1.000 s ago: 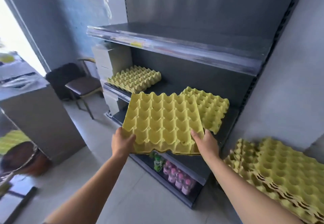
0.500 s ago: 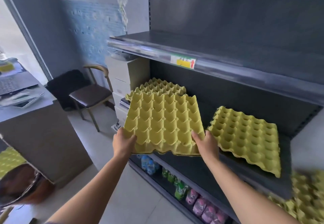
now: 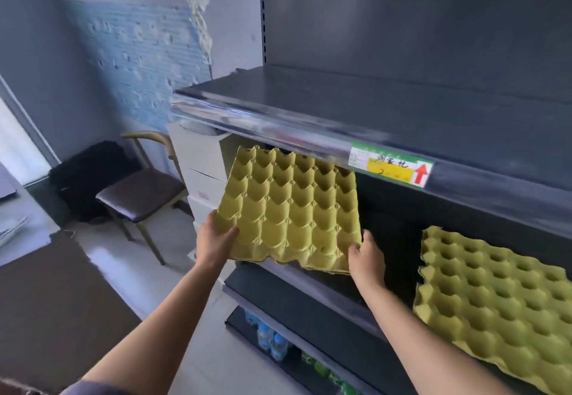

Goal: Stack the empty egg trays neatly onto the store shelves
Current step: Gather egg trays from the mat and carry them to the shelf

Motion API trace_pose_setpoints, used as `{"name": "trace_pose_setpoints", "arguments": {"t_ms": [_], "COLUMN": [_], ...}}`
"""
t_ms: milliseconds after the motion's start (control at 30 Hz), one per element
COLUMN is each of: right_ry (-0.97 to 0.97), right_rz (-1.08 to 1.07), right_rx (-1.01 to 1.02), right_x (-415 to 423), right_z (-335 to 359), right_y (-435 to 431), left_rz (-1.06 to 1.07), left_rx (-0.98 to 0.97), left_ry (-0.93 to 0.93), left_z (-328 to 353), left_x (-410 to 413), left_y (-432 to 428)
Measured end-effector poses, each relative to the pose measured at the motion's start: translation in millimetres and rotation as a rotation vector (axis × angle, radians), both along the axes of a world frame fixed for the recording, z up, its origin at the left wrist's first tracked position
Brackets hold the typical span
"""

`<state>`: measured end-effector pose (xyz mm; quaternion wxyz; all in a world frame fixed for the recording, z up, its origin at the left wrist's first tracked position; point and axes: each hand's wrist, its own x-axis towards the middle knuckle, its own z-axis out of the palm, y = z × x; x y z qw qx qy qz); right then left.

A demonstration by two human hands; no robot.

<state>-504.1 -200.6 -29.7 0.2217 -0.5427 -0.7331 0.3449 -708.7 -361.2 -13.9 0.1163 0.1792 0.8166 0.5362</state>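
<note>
Egg tray [image 3: 291, 209] lifted higher, between left hand [image 3: 216, 240] and right hand [image 3: 367, 259]

Daylight from left – bright; glare on shelf edge [image 3: 278, 128]; wide-angle bending, slight motion blur

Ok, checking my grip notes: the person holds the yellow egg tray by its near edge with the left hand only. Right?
No, with both: the head view shows the left hand at the near left corner of the egg tray and the right hand at its near right corner.
</note>
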Motion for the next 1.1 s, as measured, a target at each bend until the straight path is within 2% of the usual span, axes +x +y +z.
{"name": "trace_pose_setpoints", "arguments": {"t_ms": [100,167,233,333,367,433,500,600,700,800,933,1100], "right_ry": [0.005,0.002,0.005,0.023,0.03,0.049,0.079,0.112,0.136,0.134,-0.102,-0.514], "right_rz": [-0.107,-0.173,-0.243,-0.334,-0.359,-0.406,-0.436,-0.456,-0.422,-0.341,-0.239,0.032], "right_rx": [-0.017,-0.011,-0.015,-0.028,-0.028,-0.032,-0.039,-0.02,-0.035,-0.035,-0.031,0.232], "right_x": [-26.8,-41.3,-58.6,-81.3,-87.4,-97.1,-101.2,-105.8,-111.1,-115.0,-114.8,-118.7], "right_z": [-5.9,-9.0,-12.7,-13.2,-13.7,-12.6,-11.9,-6.4,0.9,3.8,-1.8,-14.5], "right_y": [5.7,4.4,-1.4,-14.4,-17.8,-24.4,-30.9,-34.8,-31.9,-26.6,-23.9,-42.0], "left_rz": [-0.103,-0.157,-0.212,-0.441,-0.535,-0.73,-0.851,-0.917,-0.932,-0.934,-1.004,-0.967], "left_rx": [-0.009,-0.147,-0.382,-0.351,-0.335,-0.361,-0.398,-0.331,-0.294,-0.354,-0.493,-0.522], "left_ry": [0.019,0.111,0.405,1.077,1.24,1.401,1.434,1.442,1.378,1.287,1.121,1.145], "left_z": [-0.7,-2.1,-1.4,-11.8,-16.1,-19.5,-18.5,-21.5,-24.4,-25.4,-29.7,-45.1], "left_x": [-40.5,-59.8,-70.9,-83.9,-88.8,-98.0,-101.4,-110.6,-118.6,-119.8,-110.5,-111.7], "left_y": [22.6,36.7,43.4,50.7,53.2,56.9,59.0,64.0,70.9,79.5,87.0,82.8]}}
